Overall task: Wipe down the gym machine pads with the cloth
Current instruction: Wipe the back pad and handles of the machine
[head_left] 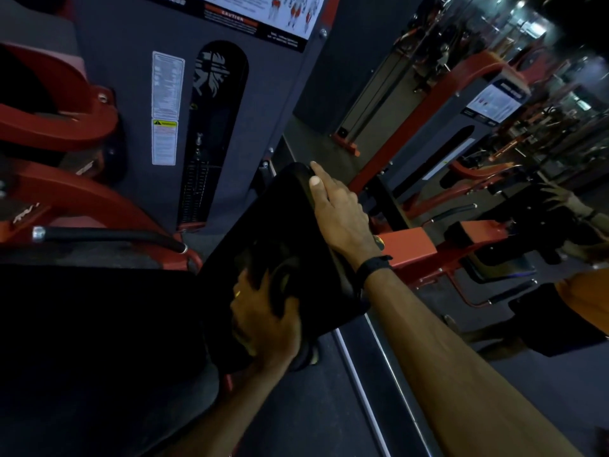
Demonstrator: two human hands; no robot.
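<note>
Running up and away from the person, the black pad (283,245) has its far edge gripped by the right hand (342,212); nearer, the left hand (263,318) presses a dark cloth (280,278), barely discernible, against its face.

— Right hand (342,212)?
— Curled over the upper edge of the black pad (283,232), black band (374,265) on the wrist.
— Left hand (267,318)?
— Pressed against the pad's lower face, gripping a dark cloth (280,285), hard to make out in the gloom.
— Behind?
— Grey weight stack cover (211,127) with labels, red frame (66,120), mirror (478,127) to the right.
</note>
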